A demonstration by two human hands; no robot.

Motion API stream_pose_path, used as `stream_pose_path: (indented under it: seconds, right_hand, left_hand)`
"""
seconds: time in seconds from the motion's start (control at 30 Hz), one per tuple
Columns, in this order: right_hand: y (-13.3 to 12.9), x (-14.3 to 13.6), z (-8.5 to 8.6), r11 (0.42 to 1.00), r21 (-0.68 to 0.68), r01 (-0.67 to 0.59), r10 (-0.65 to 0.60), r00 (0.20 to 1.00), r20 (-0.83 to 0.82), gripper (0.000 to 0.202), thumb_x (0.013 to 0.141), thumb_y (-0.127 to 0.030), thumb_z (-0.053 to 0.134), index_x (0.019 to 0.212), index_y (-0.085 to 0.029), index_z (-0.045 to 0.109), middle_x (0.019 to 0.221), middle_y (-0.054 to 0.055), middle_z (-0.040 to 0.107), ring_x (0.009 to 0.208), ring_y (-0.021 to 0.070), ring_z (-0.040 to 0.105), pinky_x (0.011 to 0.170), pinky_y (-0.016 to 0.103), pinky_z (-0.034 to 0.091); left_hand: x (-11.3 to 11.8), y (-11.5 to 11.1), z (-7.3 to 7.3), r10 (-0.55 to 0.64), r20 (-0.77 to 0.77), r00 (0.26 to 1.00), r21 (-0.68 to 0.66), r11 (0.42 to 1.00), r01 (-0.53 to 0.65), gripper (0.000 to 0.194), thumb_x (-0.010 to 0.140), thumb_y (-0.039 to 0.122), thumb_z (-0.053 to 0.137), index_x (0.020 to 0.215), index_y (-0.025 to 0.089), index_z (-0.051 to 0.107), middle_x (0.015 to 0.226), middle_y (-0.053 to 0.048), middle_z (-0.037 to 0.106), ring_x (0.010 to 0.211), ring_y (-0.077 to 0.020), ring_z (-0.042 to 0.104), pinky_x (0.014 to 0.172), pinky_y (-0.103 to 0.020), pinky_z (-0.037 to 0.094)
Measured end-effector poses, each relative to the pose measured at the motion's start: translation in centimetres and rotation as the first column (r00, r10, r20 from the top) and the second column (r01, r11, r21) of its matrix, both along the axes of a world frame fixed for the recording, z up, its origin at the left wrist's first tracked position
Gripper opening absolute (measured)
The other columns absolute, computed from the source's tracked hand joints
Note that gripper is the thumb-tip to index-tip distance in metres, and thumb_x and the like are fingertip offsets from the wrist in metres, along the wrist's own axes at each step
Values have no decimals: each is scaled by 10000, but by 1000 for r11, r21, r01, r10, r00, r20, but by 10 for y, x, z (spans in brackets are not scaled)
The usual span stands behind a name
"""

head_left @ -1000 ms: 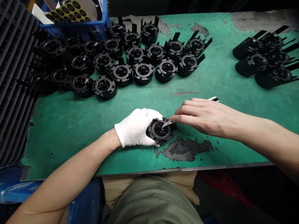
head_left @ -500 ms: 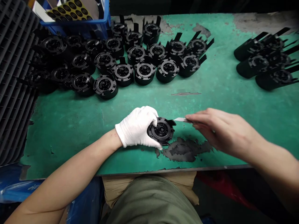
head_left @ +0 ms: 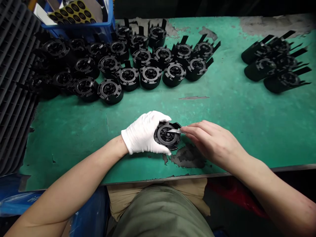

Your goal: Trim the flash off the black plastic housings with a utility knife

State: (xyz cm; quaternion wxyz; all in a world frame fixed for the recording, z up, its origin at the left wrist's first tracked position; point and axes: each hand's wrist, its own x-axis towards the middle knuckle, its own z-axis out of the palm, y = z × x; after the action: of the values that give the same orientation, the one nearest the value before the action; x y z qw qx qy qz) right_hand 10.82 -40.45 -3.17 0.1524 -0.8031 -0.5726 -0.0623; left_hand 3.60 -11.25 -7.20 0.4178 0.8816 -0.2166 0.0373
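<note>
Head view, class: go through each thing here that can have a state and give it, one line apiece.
Left hand: gloved, curled around the black part.
Black part: held, ringed face up.
Right hand: bare, closed on the knife.
Knife: blade exposed over the part; contact unclear.
Left cluster: standing, ringed faces up.
Blue bin: open, holding a sticker sheet.
Green tabletop: worn in patches.

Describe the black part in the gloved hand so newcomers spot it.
Find the green tabletop, then its near side. There the white-gloved left hand grips the round black part. Unlike the black parts grouped farther back, it alone is held, with a blade over its face.
</note>
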Motion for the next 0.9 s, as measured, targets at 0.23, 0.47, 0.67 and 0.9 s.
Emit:
stream_pose_path:
  seconds: [0.23, 0.47, 0.67, 0.9]
  right_hand:
    - [-1, -3, 5, 995, -97, 19, -15, 999, 42, 356, 1064, -103, 595, 1404, -205, 616, 1139, 106, 773, 919, 236, 678, 810, 387, 537]
    - [-5, -7, 17, 994, -104, 19, -18, 1000, 6, 310, 1065, -125, 626, 1367, -196, 620, 1063, 83, 752, 883, 220, 693, 765, 362, 527]
    - [-13, -25, 9, 990, -61, 130, -138, 980, -144, 273, 1088, -176, 632, 1358, -202, 601, 1078, 64, 749, 880, 196, 730, 698, 323, 553]
    - [-11, -26, 11, 992, -57, 111, -116, 989, -88, 232, 1086, -165, 625, 1318, -165, 630, 1033, 62, 729, 832, 177, 707, 653, 303, 512]
  left_hand:
    - [3, 1, 4, -48, -10, 999, 55, 997, 48, 978, 667, 779, 964, 1419, 250, 632, 1380, -150, 755, 1293, -407, 736, 1150, -571, 570]
    - [4, 0, 9, -47, -48, 998, 95, 994, 51, 956, 642, 657, 1021, 1416, 231, 655, 1372, -150, 784, 1269, -414, 768, 1097, -535, 614]
    - [4, 1, 3, -58, -33, 998, 69, 996, 61, 977, 656, 708, 993, 1439, 238, 644, 1388, -156, 777, 1293, -411, 759, 1122, -548, 605]
    - [4, 0, 5, -62, -25, 998, 48, 997, 63, 918, 681, 661, 993, 1412, 221, 656, 1372, -157, 787, 1275, -408, 769, 1117, -545, 608]
